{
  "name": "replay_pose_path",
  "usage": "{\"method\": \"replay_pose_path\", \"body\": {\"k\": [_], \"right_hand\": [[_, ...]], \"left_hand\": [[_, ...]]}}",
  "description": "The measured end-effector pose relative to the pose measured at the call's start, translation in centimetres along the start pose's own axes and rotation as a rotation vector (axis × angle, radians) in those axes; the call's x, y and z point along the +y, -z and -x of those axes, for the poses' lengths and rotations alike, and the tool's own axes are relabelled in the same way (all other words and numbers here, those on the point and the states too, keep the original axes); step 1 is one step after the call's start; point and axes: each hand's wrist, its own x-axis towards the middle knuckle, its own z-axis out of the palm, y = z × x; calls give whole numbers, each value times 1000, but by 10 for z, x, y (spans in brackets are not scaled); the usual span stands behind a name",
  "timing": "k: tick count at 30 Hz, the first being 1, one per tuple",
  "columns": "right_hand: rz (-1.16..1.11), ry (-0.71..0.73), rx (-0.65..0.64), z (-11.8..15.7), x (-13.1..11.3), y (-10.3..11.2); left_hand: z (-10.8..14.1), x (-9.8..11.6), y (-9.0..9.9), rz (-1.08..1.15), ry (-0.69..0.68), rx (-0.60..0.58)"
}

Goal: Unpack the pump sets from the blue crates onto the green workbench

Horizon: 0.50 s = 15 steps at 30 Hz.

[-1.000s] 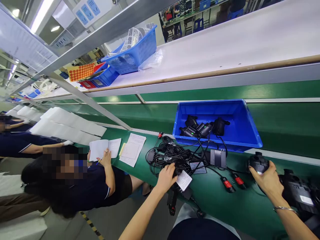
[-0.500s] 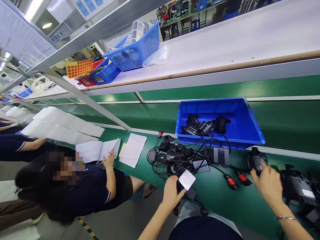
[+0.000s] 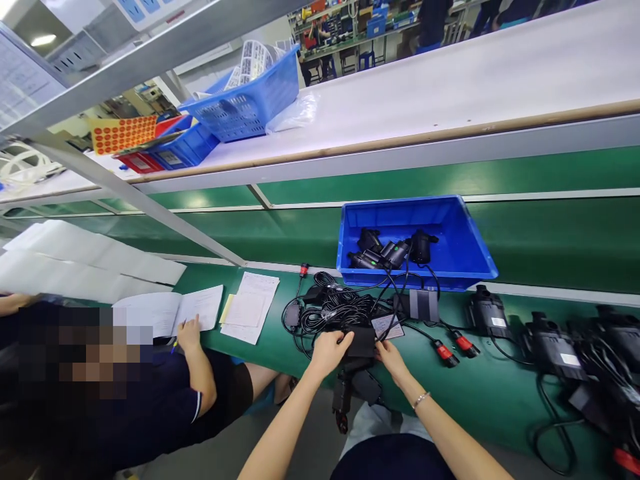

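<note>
My left hand (image 3: 327, 353) grips the left side of a black box (image 3: 361, 342) at the table's near edge, thumb on top. Closed fingers of my right hand (image 3: 393, 361) meet the right edge of that box; a thin cable runs close by them, and the exact hold is partly hidden. Just behind the box lies a tangle of coiled black cables (image 3: 340, 310). A card with a printed label (image 3: 387, 326) rests beside it. To the right are a grey-black module (image 3: 423, 305) and two red-and-black connectors (image 3: 445, 353).
A blue bin (image 3: 480, 257) at the back holds several black pumps. More black pumps (image 3: 553, 350) stand along the right. Papers (image 3: 250, 307) lie at left, where a seated co-worker's hand (image 3: 189, 332) rests on an open notebook (image 3: 150, 313). A shelf (image 3: 400, 113) spans above.
My right hand has left the black pump at the right and come over to the box in my left hand. The box's white label no longer shows. The view has shifted to the right.
</note>
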Motion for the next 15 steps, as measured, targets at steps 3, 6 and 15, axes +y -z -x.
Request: {"method": "replay_pose_path", "body": {"k": [3, 6, 15], "right_hand": [[-56, 11, -26, 24, -16, 0], [-90, 74, -77, 60, -42, 19], [-158, 189, -293, 101, -134, 59]], "left_hand": [[-11, 5, 13, 52, 8, -18], [-11, 7, 16, 66, 15, -25], [4, 16, -34, 169, -26, -289]]}}
